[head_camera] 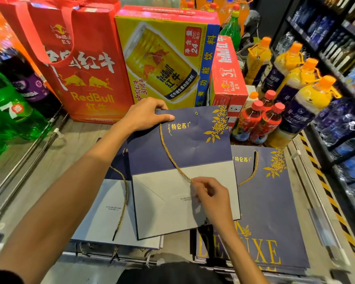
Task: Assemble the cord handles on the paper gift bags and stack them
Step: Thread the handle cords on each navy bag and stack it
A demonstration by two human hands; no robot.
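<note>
Gift bag [184, 144]: navy, flat, gold-printed.
Left hand [146, 115]: top edge gripped.
Right hand [211, 193]: gold cord [172, 158] pinched.
Edges: crowded by bag pile [271, 201] alongside.

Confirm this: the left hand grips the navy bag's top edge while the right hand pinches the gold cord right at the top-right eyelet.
Not quite. The right hand pinches the gold cord low down, over the grey bottom panel of the navy bag, well away from the eyelet. The head view shows this. The left hand does grip the bag's top edge.
</note>
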